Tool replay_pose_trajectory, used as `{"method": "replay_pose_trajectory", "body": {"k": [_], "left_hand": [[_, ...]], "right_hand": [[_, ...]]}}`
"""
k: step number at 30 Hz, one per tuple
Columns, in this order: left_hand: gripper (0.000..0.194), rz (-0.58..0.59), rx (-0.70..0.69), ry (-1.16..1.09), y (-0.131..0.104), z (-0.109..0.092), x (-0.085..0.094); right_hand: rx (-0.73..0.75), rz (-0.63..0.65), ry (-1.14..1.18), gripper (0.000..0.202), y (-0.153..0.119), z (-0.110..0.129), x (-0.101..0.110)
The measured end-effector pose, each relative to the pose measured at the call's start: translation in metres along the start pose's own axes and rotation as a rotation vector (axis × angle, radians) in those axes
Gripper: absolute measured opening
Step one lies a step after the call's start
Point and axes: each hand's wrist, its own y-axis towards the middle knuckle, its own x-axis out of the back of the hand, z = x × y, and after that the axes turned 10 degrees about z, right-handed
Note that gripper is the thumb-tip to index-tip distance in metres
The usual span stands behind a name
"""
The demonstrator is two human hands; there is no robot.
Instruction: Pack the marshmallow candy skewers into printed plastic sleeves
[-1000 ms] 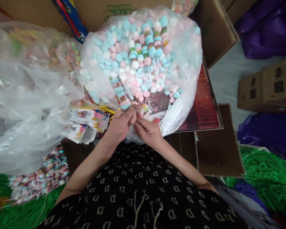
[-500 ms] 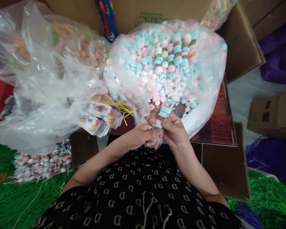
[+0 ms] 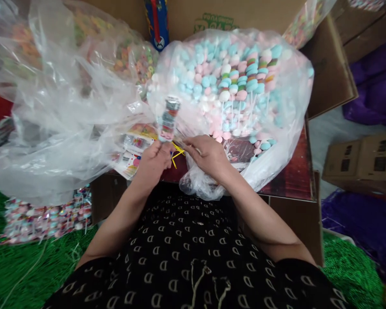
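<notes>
My left hand (image 3: 152,159) is closed around the lower end of 1 wrapped candy skewer in a printed clear sleeve (image 3: 167,119), which stands upright above my fist, in front of the gap between 2 bags. My right hand (image 3: 207,155) rests with fingers bent and partly open on the thin yellow twist ties (image 3: 176,151) lying just beside my left hand; I cannot tell whether a tie is pinched between the fingertips. Directly behind my right hand sits the large clear plastic bag of pink, blue and white candy skewers (image 3: 238,86), its open mouth bunched under my right wrist. A stack of printed clear sleeves (image 3: 133,148) lies left of my left hand. A crumpled clear plastic bag (image 3: 51,128) covers the area further left. Brown cardboard boxes (image 3: 331,73) stand behind and to the right.
</notes>
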Motion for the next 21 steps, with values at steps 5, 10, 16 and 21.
{"method": "replay_pose_trajectory", "body": {"k": [5,10,16,21], "left_hand": [[0.037,0.032,0.160,-0.511,0.004,-0.008,0.007],[0.032,0.023,0.250,-0.667,0.004,-0.009,0.002],[0.028,-0.008,0.266,-0.644,0.005,-0.005,-0.004],[0.025,0.025,0.261,-0.602,0.005,-0.004,-0.018]], "right_hand": [[-0.047,0.320,-0.545,0.025,0.015,0.005,-0.003],[-0.132,0.445,-0.634,0.031,0.017,0.013,0.000],[-0.182,0.292,-0.416,0.021,0.008,-0.007,0.004],[-0.190,0.020,0.047,0.010,-0.012,-0.008,0.012]]}}
